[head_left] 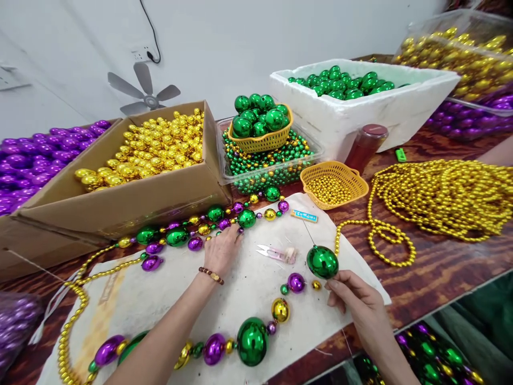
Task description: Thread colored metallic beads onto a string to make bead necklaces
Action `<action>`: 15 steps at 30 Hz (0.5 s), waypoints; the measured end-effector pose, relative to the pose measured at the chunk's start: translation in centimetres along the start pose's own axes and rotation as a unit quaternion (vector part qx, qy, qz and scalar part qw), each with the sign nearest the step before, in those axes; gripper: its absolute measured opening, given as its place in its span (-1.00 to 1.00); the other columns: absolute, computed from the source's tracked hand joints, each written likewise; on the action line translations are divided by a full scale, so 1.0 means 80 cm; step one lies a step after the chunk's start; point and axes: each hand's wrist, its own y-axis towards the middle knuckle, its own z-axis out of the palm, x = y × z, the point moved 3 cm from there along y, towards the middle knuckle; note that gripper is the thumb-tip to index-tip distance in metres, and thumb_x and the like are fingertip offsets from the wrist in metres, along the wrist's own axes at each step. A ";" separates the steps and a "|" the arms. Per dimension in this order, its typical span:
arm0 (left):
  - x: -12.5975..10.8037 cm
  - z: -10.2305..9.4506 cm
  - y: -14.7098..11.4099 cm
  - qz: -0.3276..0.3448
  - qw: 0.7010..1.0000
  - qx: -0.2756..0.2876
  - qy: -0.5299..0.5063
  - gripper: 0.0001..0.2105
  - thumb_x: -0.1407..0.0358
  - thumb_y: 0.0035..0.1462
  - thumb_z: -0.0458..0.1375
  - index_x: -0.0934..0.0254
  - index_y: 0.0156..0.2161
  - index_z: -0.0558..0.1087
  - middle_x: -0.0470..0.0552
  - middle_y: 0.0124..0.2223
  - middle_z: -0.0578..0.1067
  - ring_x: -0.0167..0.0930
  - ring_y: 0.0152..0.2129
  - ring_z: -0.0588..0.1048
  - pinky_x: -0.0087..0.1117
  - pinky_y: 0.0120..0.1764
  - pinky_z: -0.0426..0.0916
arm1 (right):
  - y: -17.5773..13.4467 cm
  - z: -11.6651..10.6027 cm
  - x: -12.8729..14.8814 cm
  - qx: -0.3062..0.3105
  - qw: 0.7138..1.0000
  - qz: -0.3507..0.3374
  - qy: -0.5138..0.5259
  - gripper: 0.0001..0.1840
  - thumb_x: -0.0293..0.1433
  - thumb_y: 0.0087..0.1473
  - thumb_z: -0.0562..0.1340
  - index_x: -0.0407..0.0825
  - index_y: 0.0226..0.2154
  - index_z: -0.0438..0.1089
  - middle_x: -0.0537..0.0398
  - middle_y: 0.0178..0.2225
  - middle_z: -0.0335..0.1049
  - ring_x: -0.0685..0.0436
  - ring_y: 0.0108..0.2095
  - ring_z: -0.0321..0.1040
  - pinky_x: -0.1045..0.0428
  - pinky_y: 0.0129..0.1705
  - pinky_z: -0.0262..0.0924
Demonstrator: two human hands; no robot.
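My left hand (222, 248), with a brown bead bracelet at its wrist, reaches to the upper bead garland (246, 218) of green, purple and gold beads. Its fingers are bent together over small beads; the fingertips are partly hidden. My right hand (356, 294) pinches the lower end of a large green bead (323, 262) above the cloth. A thin needle-like line rises from that bead, and a thread hangs below the hand. Close by are a small gold bead (316, 285) and a purple bead (295, 282). Another large green bead (252, 341) lies in the front row.
Thread snips (276, 253) and a blue packet (304, 215) lie on the white cloth (160, 305). Behind stand a carton of gold beads (120, 214), an orange basket (352, 190) and a foam box (332, 117). Gold bead strands (444, 198) are heaped right, beside another person's arm (499, 155).
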 end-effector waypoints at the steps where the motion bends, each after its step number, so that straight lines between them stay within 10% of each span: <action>1: -0.002 0.002 0.002 -0.004 1.000 -0.001 -0.002 -0.73 0.16 0.29 -0.06 0.11 0.00 0.37 0.01 -0.10 0.57 -0.23 -0.27 0.54 -0.35 -0.37 0.23 | 0.000 0.001 0.002 -0.001 1.000 -0.001 0.001 -0.74 -0.18 0.15 0.24 -0.04 -0.39 0.41 0.17 -0.61 0.34 0.00 -0.56 0.12 0.10 -0.50 -0.02; 9: -0.001 -0.019 -0.002 -0.020 0.985 -0.026 -0.169 -0.76 0.15 0.24 0.00 0.19 -0.10 0.40 0.06 -0.19 0.56 -0.24 -0.31 0.54 -0.32 -0.32 0.32 | 0.003 -0.003 0.016 -0.012 1.000 -0.002 0.003 -0.67 -0.12 0.11 0.25 -0.07 -0.42 0.41 0.11 -0.62 0.36 -0.05 -0.57 0.19 0.10 -0.53 -0.01; 11: -0.012 -0.032 -0.007 -0.023 0.931 -0.009 -0.365 -0.77 0.11 0.20 0.07 0.21 -0.16 0.39 0.02 -0.21 0.54 -0.28 -0.33 0.55 -0.34 -0.31 0.37 | 0.002 -0.005 0.020 -0.005 1.000 -0.005 -0.008 -0.68 -0.13 0.12 0.24 -0.06 -0.43 0.40 0.12 -0.61 0.37 -0.05 -0.56 0.22 0.10 -0.51 0.02; 15: -0.054 -0.042 -0.019 -0.052 0.726 0.102 -0.678 -0.73 0.16 0.08 0.24 0.28 -0.20 0.38 0.03 -0.25 0.54 -0.30 -0.32 0.57 -0.33 -0.29 0.44 | 0.001 -0.006 0.025 0.009 1.000 -0.019 -0.018 -0.72 -0.18 0.14 0.24 -0.06 -0.42 0.40 0.13 -0.58 0.38 -0.04 -0.53 0.26 0.11 -0.49 0.06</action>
